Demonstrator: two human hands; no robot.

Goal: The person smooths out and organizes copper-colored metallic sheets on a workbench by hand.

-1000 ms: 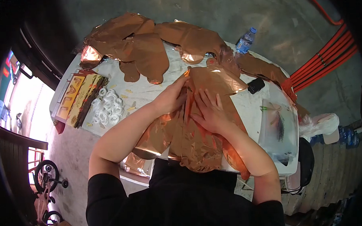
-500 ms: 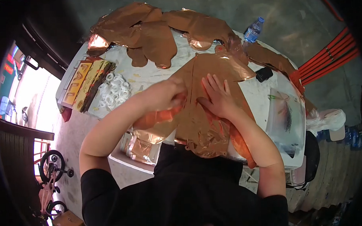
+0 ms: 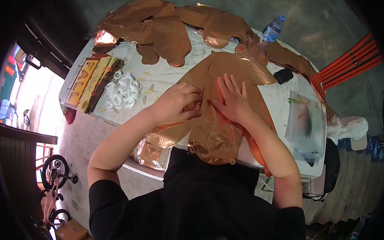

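Observation:
A flat copper foil balloon (image 3: 224, 72) lies on the table (image 3: 165, 80) in front of me, its near end hanging over the table edge. My left hand (image 3: 178, 104) rests on its left half with fingers curled, pinching the foil near the middle crease. My right hand (image 3: 232, 99) presses flat on the foil just to the right, fingers spread. The two hands almost touch.
A heap of more copper foil balloons (image 3: 163, 28) covers the far side. A pile of white ribbon rolls (image 3: 123, 93) and printed packets (image 3: 89, 83) lie left. A water bottle (image 3: 273, 29), a small black device (image 3: 283, 75) and clear plastic bags (image 3: 304, 120) sit right.
My left hand slid back along the foil and curled into a pinch. My right hand stayed pressed flat. The view shifted slightly.

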